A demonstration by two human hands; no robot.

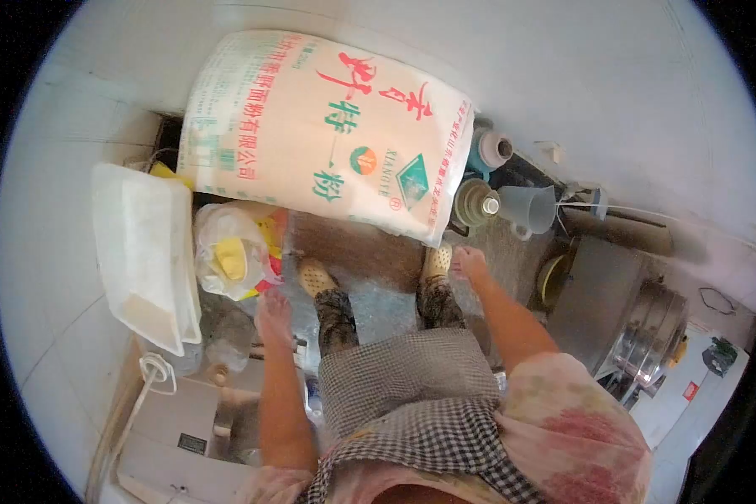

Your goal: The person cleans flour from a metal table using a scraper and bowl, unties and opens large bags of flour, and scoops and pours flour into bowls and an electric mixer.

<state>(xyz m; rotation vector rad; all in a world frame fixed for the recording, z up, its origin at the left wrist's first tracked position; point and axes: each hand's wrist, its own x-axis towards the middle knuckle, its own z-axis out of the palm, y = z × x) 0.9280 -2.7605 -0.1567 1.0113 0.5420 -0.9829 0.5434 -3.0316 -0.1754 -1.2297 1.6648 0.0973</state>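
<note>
My left hand [275,317] hangs open just below a clear plastic bag [227,252] with yellow and red items in it. Nothing shows in its slightly blurred fingers. Out to the right, my right hand [468,262] is beside a beige shoe [438,259]; its fingers are too small and blurred to read. Beyond both hands, a large white flour sack [323,134] with red and green print fills the upper middle. A checked apron [407,370] covers my front.
White plastic trays [143,252] stand upright at the left. Thermos flasks [476,204] and a translucent jug [529,210] are right of the sack. Stacked metal steamers [652,332] sit farther right. A brown mat [357,252] lies on the floor.
</note>
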